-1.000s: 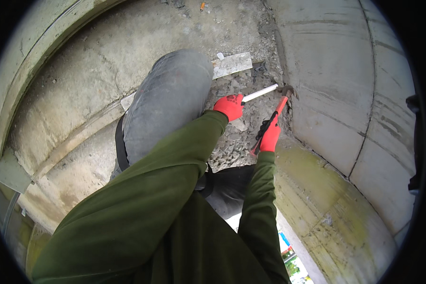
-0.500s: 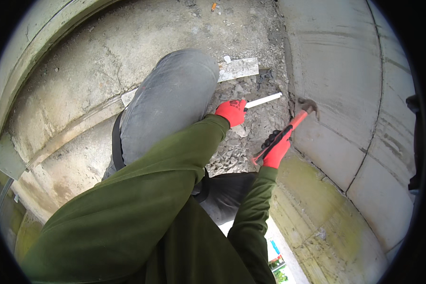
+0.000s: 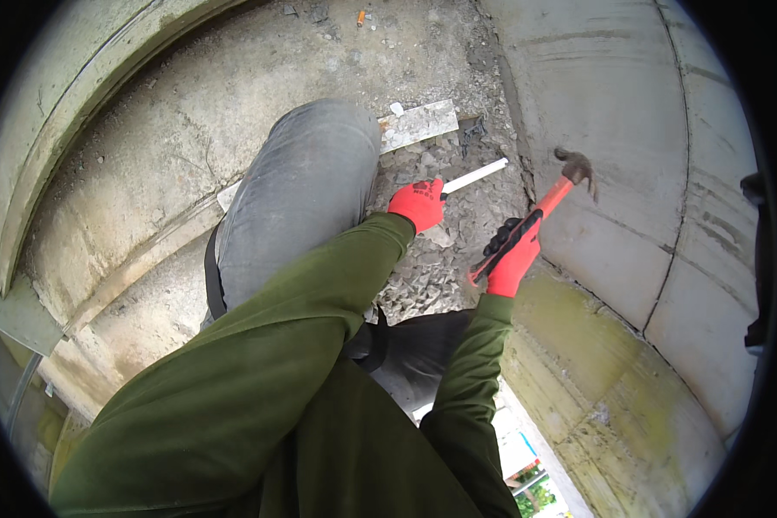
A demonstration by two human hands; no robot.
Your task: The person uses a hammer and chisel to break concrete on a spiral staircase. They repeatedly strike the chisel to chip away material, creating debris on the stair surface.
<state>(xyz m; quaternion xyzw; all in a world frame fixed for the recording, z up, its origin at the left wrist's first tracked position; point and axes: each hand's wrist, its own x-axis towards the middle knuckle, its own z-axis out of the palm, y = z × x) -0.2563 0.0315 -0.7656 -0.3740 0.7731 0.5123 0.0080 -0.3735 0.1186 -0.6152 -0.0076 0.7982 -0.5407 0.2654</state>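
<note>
My left hand (image 3: 417, 205), in a red and black glove, is closed round the near end of a slim, straight whitish rod (image 3: 476, 176). Its free end points right over the broken rubble (image 3: 427, 268), near the foot of the wall; whether the tip touches anything I cannot tell. In my right hand (image 3: 514, 257), gloved alike, is a claw hammer (image 3: 553, 198) with a red and black handle. The hammer's dark, worn head is raised beside the grey wall, to the right of the rod's tip and apart from it.
A grey concrete wall (image 3: 600, 121) rises on the right, above a yellow-stained ledge (image 3: 578, 345). My bent knee (image 3: 315, 164) is left of the rubble. Beyond it lies a flat pale strip (image 3: 423, 126). A curved concrete edge (image 3: 39, 147) bounds the far left. Daylight shows through a gap at the bottom.
The hammer and my right hand have moved slightly right, and the hammer's head is now farther from the rod's tip. My left hand still holds the rod much as before.
</note>
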